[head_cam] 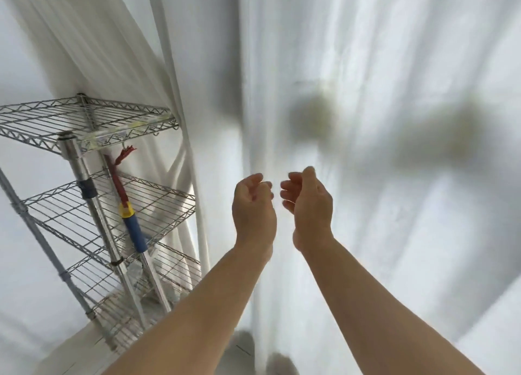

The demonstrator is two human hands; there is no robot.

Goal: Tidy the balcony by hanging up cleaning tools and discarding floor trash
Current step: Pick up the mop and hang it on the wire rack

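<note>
Red-and-blue handled cleaning tool [128, 202] hangs from the wire shelf rack [84, 121], likely light and stiff; grip its blue sleeve. Left hand [253, 202] and right hand [307, 198] hover half-curled, empty.

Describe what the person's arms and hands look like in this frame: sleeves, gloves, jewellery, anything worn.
Both forearms are bare as far as the frame shows, with no sleeve in view. The left hand and right hand wear no gloves, and no watch, bracelet or ring is visible on the sides facing the camera. No markings, bandages or straps show on either arm.
</note>
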